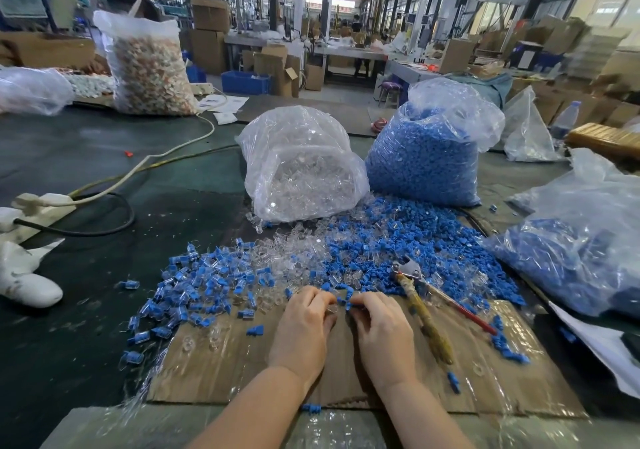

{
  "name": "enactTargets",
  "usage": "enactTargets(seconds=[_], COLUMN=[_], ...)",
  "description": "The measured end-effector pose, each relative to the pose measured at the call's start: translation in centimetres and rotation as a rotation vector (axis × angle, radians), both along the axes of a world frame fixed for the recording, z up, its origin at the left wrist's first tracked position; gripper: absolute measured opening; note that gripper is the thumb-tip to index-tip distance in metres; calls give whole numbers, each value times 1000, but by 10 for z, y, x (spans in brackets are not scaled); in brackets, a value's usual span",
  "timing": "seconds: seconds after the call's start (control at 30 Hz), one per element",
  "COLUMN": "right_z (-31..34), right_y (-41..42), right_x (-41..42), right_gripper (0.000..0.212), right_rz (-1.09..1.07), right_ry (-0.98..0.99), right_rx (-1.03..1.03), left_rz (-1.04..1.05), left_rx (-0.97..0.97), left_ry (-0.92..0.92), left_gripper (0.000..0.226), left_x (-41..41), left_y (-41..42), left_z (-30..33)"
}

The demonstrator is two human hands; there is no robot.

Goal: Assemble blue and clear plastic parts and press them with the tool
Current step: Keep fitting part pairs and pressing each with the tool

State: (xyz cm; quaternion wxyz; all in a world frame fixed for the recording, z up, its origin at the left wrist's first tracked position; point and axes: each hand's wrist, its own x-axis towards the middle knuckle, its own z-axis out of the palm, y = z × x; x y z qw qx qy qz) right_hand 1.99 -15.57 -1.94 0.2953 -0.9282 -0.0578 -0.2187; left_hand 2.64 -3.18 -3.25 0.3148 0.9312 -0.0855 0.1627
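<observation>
My left hand [304,327] and my right hand [384,330] meet over the cardboard sheet [221,362], fingers curled. The left pinches a clear plastic part [333,307]; the right pinches a small blue part [347,301] right beside it. Whether the two parts are joined is hidden by my fingers. The pressing tool [420,306], pliers with worn yellowish and red handles, lies on the cardboard just right of my right hand. Loose blue parts [415,251] and clear parts [294,251] are heaped beyond my hands. Assembled blue-and-clear pieces [194,285] spread to the left.
A bag of clear parts [298,168] and a bag of blue parts [429,161] stand behind the heaps. Another bag with blue parts [581,254] lies right. A power strip with cables [45,206] and a white glove [24,282] lie left. A person sits far left.
</observation>
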Motion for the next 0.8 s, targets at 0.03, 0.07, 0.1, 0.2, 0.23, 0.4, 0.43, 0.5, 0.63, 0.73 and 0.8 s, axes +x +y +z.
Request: enactTargets(seconds=[0.03, 0.07, 0.1, 0.2, 0.23, 0.4, 0.43, 0.5, 0.63, 0.73, 0.8], right_z=[-1, -1, -2, -2, -2, -2, -2, -2, -2, -1, 0], right_y=[0, -1, -1, -1, -1, -1, -1, -1, -2, -2, -2], right_x=[0, 0, 0, -1, -1, -2, -2, -2, -3, -5, -6], right_gripper=[7, 7, 7, 9, 10, 12, 12, 11, 8, 8, 9], right_rz=[-6, -11, -12, -7, -7, -6, -7, -6, 8, 30, 54], right_ry=[-6, -14, -24, -39, -44, -66, -66, -74, -67, -50, -63], right_rx=[0, -6, -12, -13, -8, 10, 16, 28, 51, 57, 59], left_rz=[-8, -21, -39, -80, -83, -82, -72, -56, -9, 27, 40], left_rx=[9, 24, 40, 47, 31, -13, -22, -46, -128, -180, -242], left_ry=[-10, -15, -15, -11, -16, -29, -28, -24, -20, 4, 31], left_gripper=[36, 40, 42, 39, 35, 13, 11, 12, 21, 17, 14], left_x=[0, -1, -1, 0, 0, -5, -6, -7, -7, -6, -6], left_y=[0, 0, 0, 0, 0, 0, 0, 0, 2, 4, 5], left_z=[0, 0, 0, 1, 1, 4, 5, 7, 9, 10, 10])
